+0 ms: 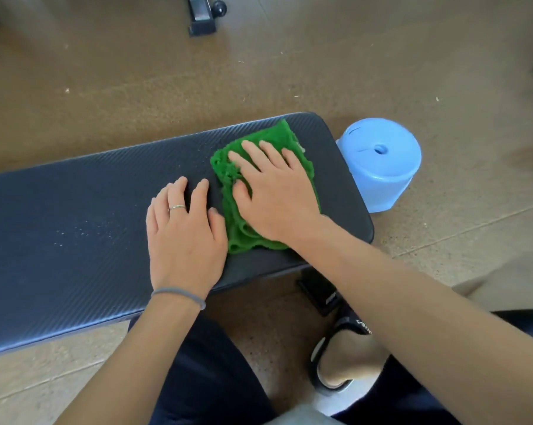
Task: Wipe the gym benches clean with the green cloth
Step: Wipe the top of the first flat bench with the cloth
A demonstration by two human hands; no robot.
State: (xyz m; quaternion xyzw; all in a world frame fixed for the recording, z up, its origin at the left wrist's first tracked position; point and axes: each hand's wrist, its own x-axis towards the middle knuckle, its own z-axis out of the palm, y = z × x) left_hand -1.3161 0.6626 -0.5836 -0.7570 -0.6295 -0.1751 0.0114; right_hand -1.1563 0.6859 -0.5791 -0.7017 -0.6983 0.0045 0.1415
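Right hand (271, 191) flat on green cloth (277, 139), left hand (184, 237) beside

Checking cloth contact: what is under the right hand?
The green cloth, flat on the bench pad, lies under the right hand. The cloth part beneath the palm is covered.

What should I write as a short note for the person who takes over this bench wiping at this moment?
Right hand: flat, fingers straight, pressing the green cloth on the bench pad near its right end.
Left hand: open, resting flat on the pad just left of the cloth, holding nothing.
A blue plastic tub stands upside down on the floor beside the bench's right end.
Done: cannot tell how much has been wiped.
Left: pale specks lie on the pad left of the hands; wipe that area, then any other benches.
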